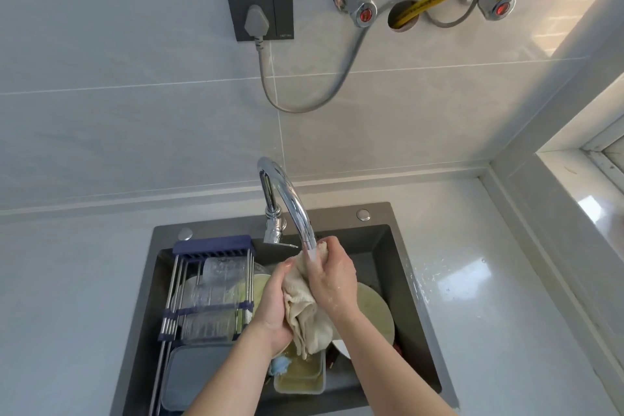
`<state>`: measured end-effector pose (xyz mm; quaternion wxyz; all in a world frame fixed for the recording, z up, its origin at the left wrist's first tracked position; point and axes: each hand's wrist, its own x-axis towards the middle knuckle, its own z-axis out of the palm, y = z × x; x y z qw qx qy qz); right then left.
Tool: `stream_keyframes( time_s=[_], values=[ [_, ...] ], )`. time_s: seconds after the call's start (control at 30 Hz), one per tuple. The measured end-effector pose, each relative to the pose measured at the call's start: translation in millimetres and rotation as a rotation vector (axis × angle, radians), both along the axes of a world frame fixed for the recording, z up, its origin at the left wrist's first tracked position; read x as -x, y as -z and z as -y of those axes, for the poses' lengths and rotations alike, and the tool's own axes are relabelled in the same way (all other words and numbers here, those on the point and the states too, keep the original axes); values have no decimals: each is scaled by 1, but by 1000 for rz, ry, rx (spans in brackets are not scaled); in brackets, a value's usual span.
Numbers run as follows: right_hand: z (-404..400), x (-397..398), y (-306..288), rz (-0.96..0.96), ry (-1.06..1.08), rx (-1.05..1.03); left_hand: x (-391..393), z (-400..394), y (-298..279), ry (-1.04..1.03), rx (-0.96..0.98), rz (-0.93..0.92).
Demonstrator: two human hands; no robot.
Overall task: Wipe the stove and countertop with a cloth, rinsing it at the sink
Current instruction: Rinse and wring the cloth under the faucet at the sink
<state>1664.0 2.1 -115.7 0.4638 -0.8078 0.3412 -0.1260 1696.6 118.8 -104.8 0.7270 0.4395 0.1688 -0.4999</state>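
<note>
A beige cloth (304,311) hangs bunched between both hands over the dark grey sink (401,267). My left hand (275,309) grips its left side, fingers curled round the folds. My right hand (332,280) grips the upper part, right under the chrome tap (290,203). Water runs from the spout onto the cloth and my right hand. The cloth's lower end dangles above a rectangular container (300,378) holding murky water. The stove is out of view.
A blue-ended metal rack (209,284) with glass jars spans the sink's left half. Plates (374,311) and a grey tray (192,378) lie in the basin. White countertop (489,297), wet with drops, flanks the sink. A wall socket (258,3), valves and hoses sit above.
</note>
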Motion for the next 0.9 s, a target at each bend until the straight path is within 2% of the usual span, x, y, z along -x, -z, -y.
stream_keyframes(
  time_s=[0.13,0.23,0.37,0.4,0.5,0.57,0.7,0.8,0.9],
  values=[
    [-6,-10,-7,-180,-48,10,-1,-4,4,-48,-25,-26],
    [-3,-19,-12,-180,-42,-85,1,1,-7,-144,-77,27],
    [1,-27,-16,-167,52,-50,4,-5,1,-273,-124,82],
    [3,-27,-17,-137,99,-96,5,-9,12,-286,-153,108],
    [8,-28,-21,-79,186,-273,15,-11,25,-116,-175,290],
    [8,-24,-26,-63,182,-326,18,-1,17,-130,-259,371],
    [9,-2,-43,10,221,-411,16,24,7,-231,-323,199],
    [17,13,-49,28,161,-379,9,42,18,-178,-363,124],
    [27,21,-50,7,73,-380,8,61,26,-69,-289,116]
  ],
)
